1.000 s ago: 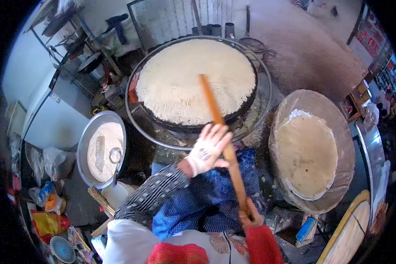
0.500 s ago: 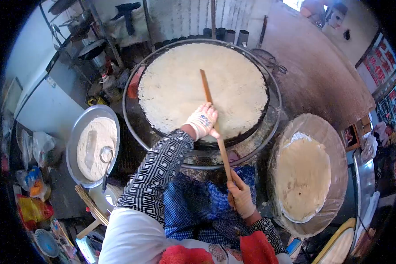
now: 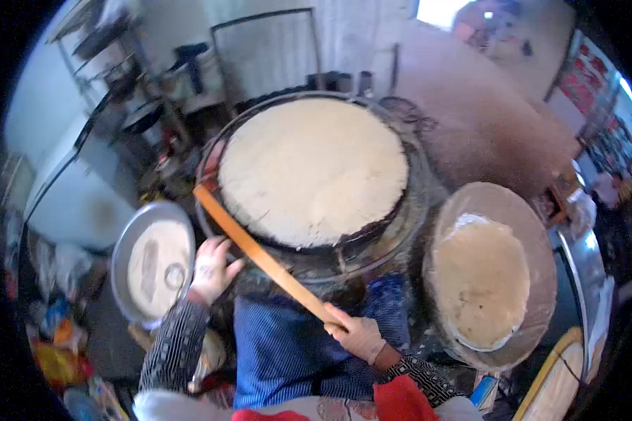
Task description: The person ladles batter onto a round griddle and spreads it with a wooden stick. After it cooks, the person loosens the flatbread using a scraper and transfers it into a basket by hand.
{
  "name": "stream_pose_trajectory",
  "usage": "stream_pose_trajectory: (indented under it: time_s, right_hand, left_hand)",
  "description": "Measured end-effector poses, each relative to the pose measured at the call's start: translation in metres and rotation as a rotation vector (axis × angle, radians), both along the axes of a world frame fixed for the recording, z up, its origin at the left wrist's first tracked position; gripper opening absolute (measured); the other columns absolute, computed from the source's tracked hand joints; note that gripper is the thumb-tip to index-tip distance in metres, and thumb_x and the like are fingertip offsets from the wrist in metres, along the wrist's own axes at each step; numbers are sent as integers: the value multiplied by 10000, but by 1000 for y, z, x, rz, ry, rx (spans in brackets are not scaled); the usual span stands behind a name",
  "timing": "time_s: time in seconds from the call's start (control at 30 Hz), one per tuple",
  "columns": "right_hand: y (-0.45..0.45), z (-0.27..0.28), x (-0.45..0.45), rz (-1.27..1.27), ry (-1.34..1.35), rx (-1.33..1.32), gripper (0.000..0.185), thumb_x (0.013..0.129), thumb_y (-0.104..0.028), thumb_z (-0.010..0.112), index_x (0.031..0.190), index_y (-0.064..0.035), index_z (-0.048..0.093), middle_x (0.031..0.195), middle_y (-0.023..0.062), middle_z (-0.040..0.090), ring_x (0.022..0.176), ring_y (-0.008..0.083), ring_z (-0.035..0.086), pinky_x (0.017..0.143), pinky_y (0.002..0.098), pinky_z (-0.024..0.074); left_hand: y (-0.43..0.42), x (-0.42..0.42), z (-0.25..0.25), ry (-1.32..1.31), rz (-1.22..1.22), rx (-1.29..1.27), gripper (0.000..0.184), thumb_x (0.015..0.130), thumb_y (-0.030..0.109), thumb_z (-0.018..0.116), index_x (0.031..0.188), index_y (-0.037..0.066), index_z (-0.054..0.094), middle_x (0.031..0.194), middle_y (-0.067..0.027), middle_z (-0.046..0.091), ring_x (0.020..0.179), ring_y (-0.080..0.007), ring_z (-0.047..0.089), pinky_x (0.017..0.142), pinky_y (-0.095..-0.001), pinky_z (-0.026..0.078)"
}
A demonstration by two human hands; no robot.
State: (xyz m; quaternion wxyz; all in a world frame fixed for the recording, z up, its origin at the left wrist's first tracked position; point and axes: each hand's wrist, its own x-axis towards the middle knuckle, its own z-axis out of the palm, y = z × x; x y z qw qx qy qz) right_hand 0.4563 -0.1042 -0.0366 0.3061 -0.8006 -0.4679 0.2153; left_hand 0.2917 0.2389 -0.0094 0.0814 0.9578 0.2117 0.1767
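The wooden stick [image 3: 265,260] is clamped by the right hand [image 3: 359,337], slanting forward-left from its fingers. The left hand [image 3: 211,271] is held beside it, fingers apart.

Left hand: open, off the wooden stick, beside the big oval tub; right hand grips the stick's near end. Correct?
Not the tub. The head view shows the left hand beside the metal bowl. It is open and off the wooden stick; the right hand grips the near end.

One flat wooden stick [image 3: 261,257], one griddle [image 3: 380,228], one metal bowl [image 3: 121,272], one basket [image 3: 538,263]
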Motion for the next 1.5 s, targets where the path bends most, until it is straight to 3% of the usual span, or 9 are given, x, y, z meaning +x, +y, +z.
stream_pose_trajectory:
  time_s: [0.3, 0.43, 0.67, 0.83, 1.0, 1.13, 1.23, 1.4, 1.5]
  right_hand:
    - [-9, -25, 151, -569, -349, 333, 365, 940, -222, 585, 1274, -77, 572, 750, 119, 656, 652, 239, 625, 596, 338, 501]
    - [12, 28, 110, -811, 583, 456, 342, 965, -164, 558, 1290, -56, 571, 768, 20, 576, 644, 63, 511, 540, 206, 413]
    - [39, 3, -18, 428, 110, 98, 432, 865, -115, 674, 1275, -12, 584, 1056, 50, 658, 892, 137, 614, 795, 289, 497]
    - [49, 90, -67, 718, 136, -224, 510, 815, -484, 663, 1262, -244, 616, 870, 110, 703, 761, 271, 681, 720, 387, 534]
    - [92, 188, -130, 875, -254, -545, 248, 773, -200, 568, 983, -149, 689, 779, 124, 691, 672, 315, 677, 566, 447, 529]
    - [113, 172, -206, 1119, -282, -15, 641, 811, -203, 563, 1417, -167, 355, 832, 175, 637, 741, 316, 602, 625, 453, 492]
    - [124, 126, -254, 998, -24, 829, 343, 920, -280, 522, 1176, -79, 628, 683, 59, 590, 439, 131, 436, 427, 300, 393]
    - [66, 170, -117, 442, -244, 432, 761, 767, -350, 687, 1418, -98, 382, 1326, 213, 457, 1252, 401, 435, 969, 528, 417]
    - [8, 201, -14, -149, -309, 206, 696, 832, -395, 653, 1361, -13, 411, 1341, 249, 448, 1251, 405, 440, 1046, 492, 362]
  left_hand:
    - [-11, 22, -41, 363, -113, 106, 365, 767, 355, 680, 971, 58, 622, 971, -158, 597, 1047, -334, 537, 1098, -501, 266]
    - [-80, 49, -32, 279, 26, 67, 391, 750, 502, 695, 795, 114, 703, 776, -70, 656, 835, -255, 624, 932, -449, 389]
    - [-220, 95, -85, -368, -101, -22, 275, 828, 340, 648, 859, 71, 599, 797, -68, 604, 736, -258, 560, 811, -409, 418]
    - [-250, 66, -87, -202, -320, -438, 303, 831, 325, 646, 944, 54, 574, 901, -102, 574, 826, -288, 538, 852, -426, 406]
    - [-257, 29, -97, -146, -420, -579, 349, 834, 310, 645, 1029, 36, 550, 1005, -136, 543, 917, -317, 516, 893, -442, 394]
    - [-264, 18, -106, -154, -421, -743, 396, 836, 298, 644, 1097, 22, 530, 1088, -163, 519, 990, -341, 498, 926, -455, 385]
    - [-256, 12, -112, -210, -374, -894, 435, 838, 289, 643, 1148, 12, 515, 1151, -184, 500, 1044, -359, 485, 951, -465, 378]
    - [-214, -15, -112, -409, -189, -914, 504, 841, 274, 641, 1232, -6, 491, 1255, -218, 470, 1135, -388, 463, 992, -481, 366]
    - [-197, -50, -80, -151, 103, -212, 491, 851, 210, 631, 1257, -15, 472, 1252, -254, 464, 1146, -429, 448, 1002, -509, 348]
